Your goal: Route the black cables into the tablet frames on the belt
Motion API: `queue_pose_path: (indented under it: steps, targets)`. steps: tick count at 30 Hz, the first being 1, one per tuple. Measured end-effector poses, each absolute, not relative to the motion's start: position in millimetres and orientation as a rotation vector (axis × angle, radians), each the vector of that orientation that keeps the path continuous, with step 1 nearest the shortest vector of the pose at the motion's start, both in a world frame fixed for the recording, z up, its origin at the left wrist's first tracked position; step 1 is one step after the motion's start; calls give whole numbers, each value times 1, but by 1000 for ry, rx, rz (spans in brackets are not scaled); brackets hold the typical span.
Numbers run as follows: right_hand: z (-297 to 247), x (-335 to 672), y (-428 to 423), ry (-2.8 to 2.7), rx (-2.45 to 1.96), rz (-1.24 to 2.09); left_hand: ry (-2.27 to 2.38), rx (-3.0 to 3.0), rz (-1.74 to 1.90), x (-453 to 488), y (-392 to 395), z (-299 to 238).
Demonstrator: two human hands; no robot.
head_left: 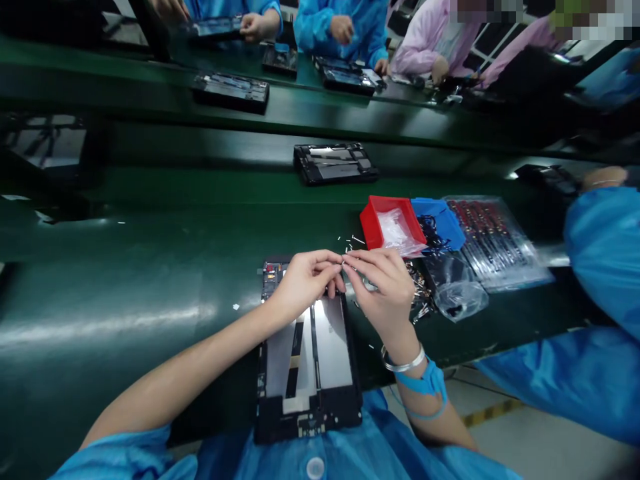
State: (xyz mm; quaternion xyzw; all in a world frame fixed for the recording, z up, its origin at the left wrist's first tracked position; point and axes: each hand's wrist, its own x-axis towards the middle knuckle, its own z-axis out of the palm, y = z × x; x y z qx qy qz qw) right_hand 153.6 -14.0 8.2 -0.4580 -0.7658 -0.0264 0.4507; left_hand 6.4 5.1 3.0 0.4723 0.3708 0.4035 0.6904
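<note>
Your left hand (305, 283) and right hand (385, 293) pinch a tiny metal part (344, 264) between fingertips; it's probably light and slippery, so grip its ends.

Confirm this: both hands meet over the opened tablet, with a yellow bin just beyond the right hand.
Wrong colour: the head view shows the bin is red. The left hand and right hand do meet over the opened tablet.

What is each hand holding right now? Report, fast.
Left hand: closed, fingertips pinching a tiny part.
Right hand: closed, pinching the same tiny part.
</note>
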Motion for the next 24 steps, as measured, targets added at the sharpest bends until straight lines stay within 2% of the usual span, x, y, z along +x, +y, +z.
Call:
queue_pose_path:
  steps: [8,18,24]
  targets:
    - [7,156,-10,-1953,-1149,-121,853,1148,869,7,5,-3]
    - [1,166,-5,-1829,-1231,157,816,1063,801,6,6,-6]
    - [4,167,-4,-1929,-1220,37,857,1094,798,7,5,-5]
